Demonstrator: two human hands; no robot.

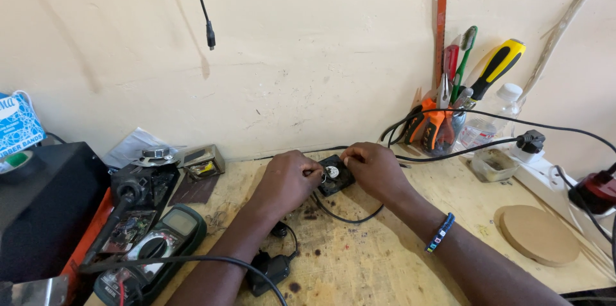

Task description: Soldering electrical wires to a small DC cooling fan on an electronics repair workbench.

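Note:
A small black square fan (336, 175) with a pale round hub lies on the wooden workbench (372, 261) near the wall. My left hand (287, 181) is closed around a thin metal tool whose tip reaches the fan's hub. My right hand (375, 166) grips the fan's far right edge and steadies it. A black wire (346, 219) runs from the fan toward me in a loop. A beaded band sits on my right wrist.
A green multimeter (154, 251) and circuit boards lie at the left, beside a black box (38, 206). A holder of pliers, screwdrivers and a saw blade (449, 113) stands at the back right. A round wooden disc (538, 234), a white power strip (552, 178) and cables sit right.

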